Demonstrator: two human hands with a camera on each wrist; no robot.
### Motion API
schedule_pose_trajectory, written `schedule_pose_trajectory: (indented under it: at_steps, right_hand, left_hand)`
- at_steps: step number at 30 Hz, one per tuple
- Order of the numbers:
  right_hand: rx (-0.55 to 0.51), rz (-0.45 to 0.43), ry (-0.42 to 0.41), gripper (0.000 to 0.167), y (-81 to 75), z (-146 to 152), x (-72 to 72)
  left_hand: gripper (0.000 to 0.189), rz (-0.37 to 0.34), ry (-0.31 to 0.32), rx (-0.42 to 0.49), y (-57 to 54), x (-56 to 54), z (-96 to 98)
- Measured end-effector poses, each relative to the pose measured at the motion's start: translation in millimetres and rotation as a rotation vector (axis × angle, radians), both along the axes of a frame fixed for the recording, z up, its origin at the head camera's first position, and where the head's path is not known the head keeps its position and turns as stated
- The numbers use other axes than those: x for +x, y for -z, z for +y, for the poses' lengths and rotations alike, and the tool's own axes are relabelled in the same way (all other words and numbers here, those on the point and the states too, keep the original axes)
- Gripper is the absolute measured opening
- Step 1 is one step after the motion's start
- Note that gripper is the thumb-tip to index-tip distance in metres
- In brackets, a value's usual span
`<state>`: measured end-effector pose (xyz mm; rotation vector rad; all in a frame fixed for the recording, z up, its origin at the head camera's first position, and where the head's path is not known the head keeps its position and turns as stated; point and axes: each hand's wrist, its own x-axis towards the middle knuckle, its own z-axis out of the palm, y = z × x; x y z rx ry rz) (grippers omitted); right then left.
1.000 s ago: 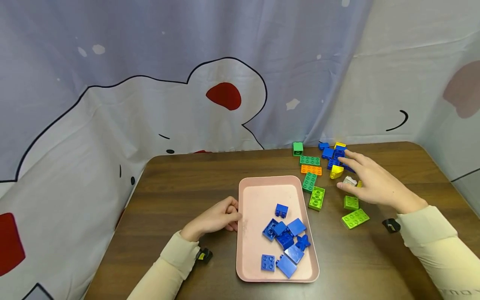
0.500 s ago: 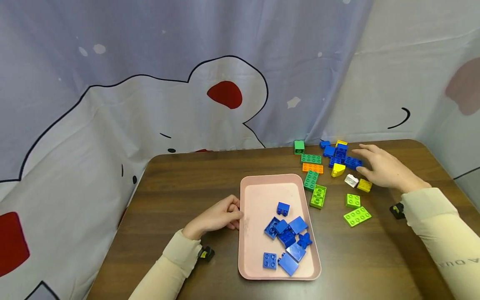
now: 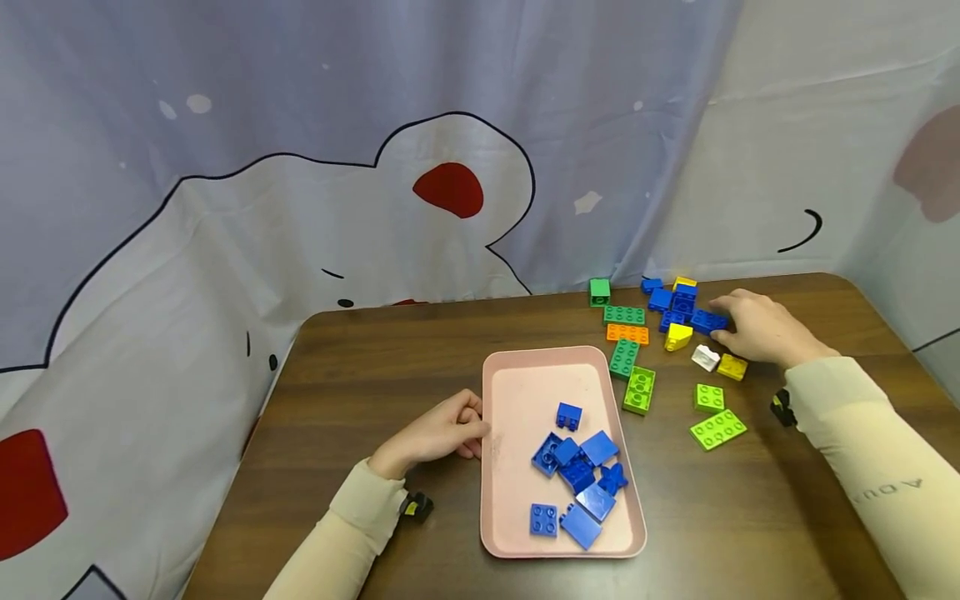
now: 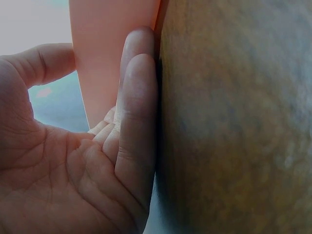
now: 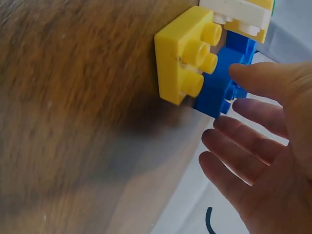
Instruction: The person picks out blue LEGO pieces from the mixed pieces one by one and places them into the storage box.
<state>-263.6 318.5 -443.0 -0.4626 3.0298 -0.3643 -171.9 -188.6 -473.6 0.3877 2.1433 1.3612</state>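
My left hand [image 3: 438,429] holds the left edge of the pink tray [image 3: 506,367]. In the left wrist view the thumb meets the tray's rim, and the fingers [image 4: 139,102] lie along its outer wall, low by the table. Several blue building bricks and a blue star-shaped piece [image 3: 612,479] lie in the tray. Toward the back right, my right hand [image 3: 768,329] is at the end of a long blue brick [image 3: 708,322], its thumb and fingers loosely bent and apart. In the right wrist view the thumb tip overlaps this brick. A yellow brick [image 5: 183,58] lies beside it.
More blue bricks [image 3: 681,302] cluster behind the yellow slanted brick [image 3: 678,337]. A white piece [image 3: 705,357] and lime bricks [image 3: 717,430] lie nearer. Green bricks [image 3: 624,316] and an orange brick [image 3: 627,334] line up behind the tray. A printed curtain [image 3: 300,233] hangs behind the table.
My right hand has moved right, off the blue pile and yellow brick, then lowered to the long blue brick's right end. My left hand stays at the tray.
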Motion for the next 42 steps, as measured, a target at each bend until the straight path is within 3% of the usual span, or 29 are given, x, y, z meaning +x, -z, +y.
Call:
schedule_pose_trajectory:
  at_steps: [9,15,21,28,35,42]
  right_hand:
    - [0.006,-0.037,0.034,0.048,6.2,-8.0,-7.2]
    - [-0.037,-0.018,0.098,0.047,3.5,-7.6,-3.0]
    - [-0.116,0.063,0.162,0.047,-4.6,-10.7,13.1]
    - [-0.184,0.216,0.152,0.043,-13.0,-26.8,38.7]
    - [-0.197,0.341,0.073,0.043,-15.4,-48.5,60.5]
    - [-0.201,0.391,-0.023,0.043,-17.1,-76.0,79.1]
  left_hand:
    - [0.027,0.005,-0.001,0.001,3.7,0.3,-1.0]
    - [0.028,0.003,0.002,0.01,2.9,-0.2,0.2]
    - [0.029,-0.001,-0.001,0.01,1.8,-0.4,0.4]
    - [0.028,0.004,-0.001,0.008,2.4,-0.2,0.6]
    - [0.029,0.003,-0.004,0.006,3.4,-0.4,1.2]
    - [0.029,0.004,-0.007,0.004,2.4,0.4,1.1]
